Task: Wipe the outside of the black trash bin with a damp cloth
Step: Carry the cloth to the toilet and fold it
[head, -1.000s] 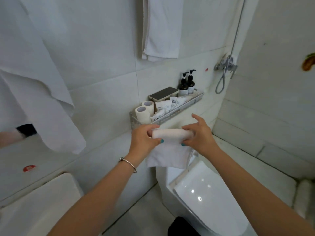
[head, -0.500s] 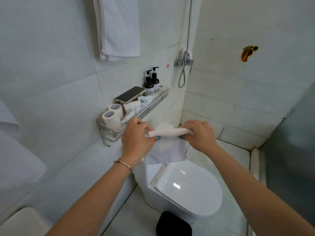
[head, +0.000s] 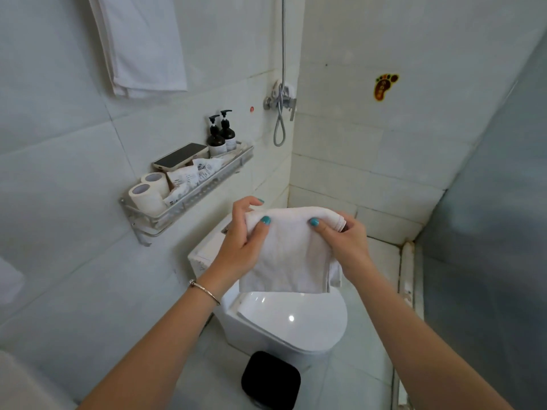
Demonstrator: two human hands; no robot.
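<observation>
Your left hand [head: 247,247]: you grip the top left corner of the white cloth [head: 288,255], fingers curled over its upper edge, thumb pressed on the near face.
Your right hand [head: 344,242]: you pinch the top right corner, thumb on the near face, fingers curled behind the folded edge.
Cloth: folded, hanging flat between your two hands, held in the air above the toilet [head: 291,321]; its lower edge ends just over the closed lid.
Black trash bin [head: 270,380]: on the floor at the near side of the toilet, below your hands and well apart from the cloth; you see only its dark rounded top.
Bracelet [head: 205,291]: thin metal band on your left wrist.
Wall shelf [head: 189,202]: metal rack on the left wall, carrying two toilet rolls [head: 148,190], small packets, a phone [head: 180,156] and two dark pump bottles [head: 222,136].
Hanging towel [head: 142,42]: white, on the left wall above the shelf.
Shower valve [head: 279,100]: in the far corner, hose looped beneath it.
Foot sticker [head: 384,85]: on the far wall, to the right.
</observation>
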